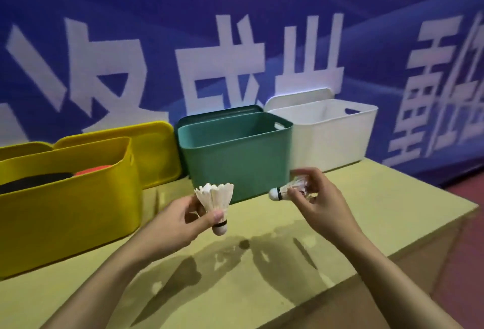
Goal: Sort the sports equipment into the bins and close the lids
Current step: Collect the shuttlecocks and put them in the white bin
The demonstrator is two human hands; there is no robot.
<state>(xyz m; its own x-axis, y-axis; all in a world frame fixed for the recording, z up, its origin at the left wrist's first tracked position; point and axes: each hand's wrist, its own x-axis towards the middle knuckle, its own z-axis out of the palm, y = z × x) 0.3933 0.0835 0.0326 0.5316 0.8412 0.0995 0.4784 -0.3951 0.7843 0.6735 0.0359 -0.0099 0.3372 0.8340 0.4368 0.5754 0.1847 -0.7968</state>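
Note:
My left hand (180, 220) pinches a white feather shuttlecock (216, 200) upright, cork end down, above the table in front of the green bin (233, 155). My right hand (318, 203) holds a second shuttlecock (290, 190) lying sideways, its cork pointing left, near the green bin's lower right corner. A yellow bin (68, 205) on the left holds a black and an orange-red item. A white bin (330, 134) stands to the right of the green one. All three bins are open at the top.
Lids lean against the blue banner wall behind the bins: yellow lid (157, 150), green lid (220, 115), white lid (298, 98). The pale wooden table (262, 276) ends at the right, with red floor (466, 263) beyond.

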